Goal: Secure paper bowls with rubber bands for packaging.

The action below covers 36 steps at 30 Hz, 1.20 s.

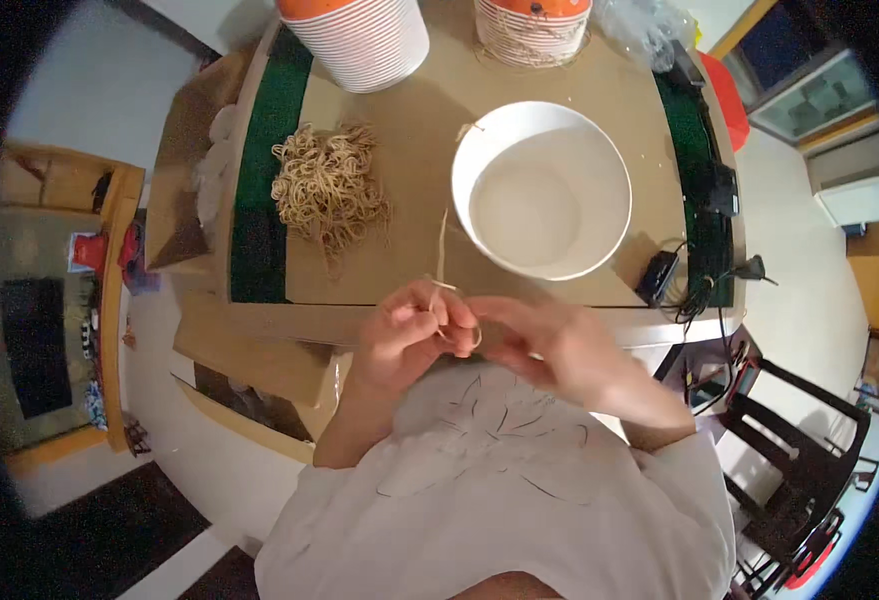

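My left hand (399,335) is closed in a pinch on a thin tan strand (442,245), just beyond the table's near edge. One end of the strand sticks up past the fingers, and a small loop curls by the fingertips. My right hand (564,345) is beside it, fingertips close to the left ones and smeared by motion; whether they grip the strand is hidden. A tangled pile of similar tan strands (329,190) lies on the table to the left. Right of the strand stands a white round tub (614,200), with a bit of tan strand over its left rim.
Two stacks of nested white tubs, a left stack (369,45) and a right stack (534,35) wound with strands, stand at the back. A clear plastic bag (644,30) lies behind. Black adapters and cables (699,290) run along the right edge. A dark chair (799,450) is at right.
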Each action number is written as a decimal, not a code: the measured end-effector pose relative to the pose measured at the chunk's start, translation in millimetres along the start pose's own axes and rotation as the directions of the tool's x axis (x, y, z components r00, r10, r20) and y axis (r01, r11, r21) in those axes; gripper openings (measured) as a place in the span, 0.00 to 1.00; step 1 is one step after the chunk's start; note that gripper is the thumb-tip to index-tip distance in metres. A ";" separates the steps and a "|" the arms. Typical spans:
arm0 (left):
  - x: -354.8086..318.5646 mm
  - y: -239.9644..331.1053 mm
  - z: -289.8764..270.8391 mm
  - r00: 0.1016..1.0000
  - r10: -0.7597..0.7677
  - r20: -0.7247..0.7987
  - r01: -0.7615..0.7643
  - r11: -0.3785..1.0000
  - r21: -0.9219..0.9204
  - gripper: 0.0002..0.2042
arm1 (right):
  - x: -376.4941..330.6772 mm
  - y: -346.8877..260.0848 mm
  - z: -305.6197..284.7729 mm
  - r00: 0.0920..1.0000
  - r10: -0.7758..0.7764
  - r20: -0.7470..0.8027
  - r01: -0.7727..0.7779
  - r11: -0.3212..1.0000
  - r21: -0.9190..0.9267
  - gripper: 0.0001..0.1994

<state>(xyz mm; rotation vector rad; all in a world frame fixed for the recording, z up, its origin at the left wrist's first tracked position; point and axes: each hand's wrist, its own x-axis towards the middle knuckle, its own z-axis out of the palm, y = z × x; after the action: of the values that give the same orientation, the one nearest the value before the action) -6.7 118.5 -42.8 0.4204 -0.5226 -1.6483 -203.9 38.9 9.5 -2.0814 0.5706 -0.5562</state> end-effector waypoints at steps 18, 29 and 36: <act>17.0 -19.0 32.5 0.998 0.039 0.059 -0.064 0.857 0.511 0.05 | -32.0 24.9 34.2 0.872 0.450 -0.195 -0.057 0.488 0.871 0.05; 17.5 -13.9 23.7 0.996 0.079 -0.031 -0.040 0.760 0.648 0.02 | -42.0 33.4 10.8 0.811 0.535 -0.237 0.195 0.134 0.972 0.03; 9.6 -9.4 23.1 0.989 0.018 -0.145 0.093 0.682 0.725 0.01 | -51.2 42.0 -13.7 0.909 0.386 -0.158 0.281 -0.287 0.916 0.07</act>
<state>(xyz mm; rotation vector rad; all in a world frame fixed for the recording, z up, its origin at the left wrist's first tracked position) -28.5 112.1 -28.8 1.1435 -1.0798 -1.3695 -260.3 38.8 -27.8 -0.1225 0.1668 -0.9655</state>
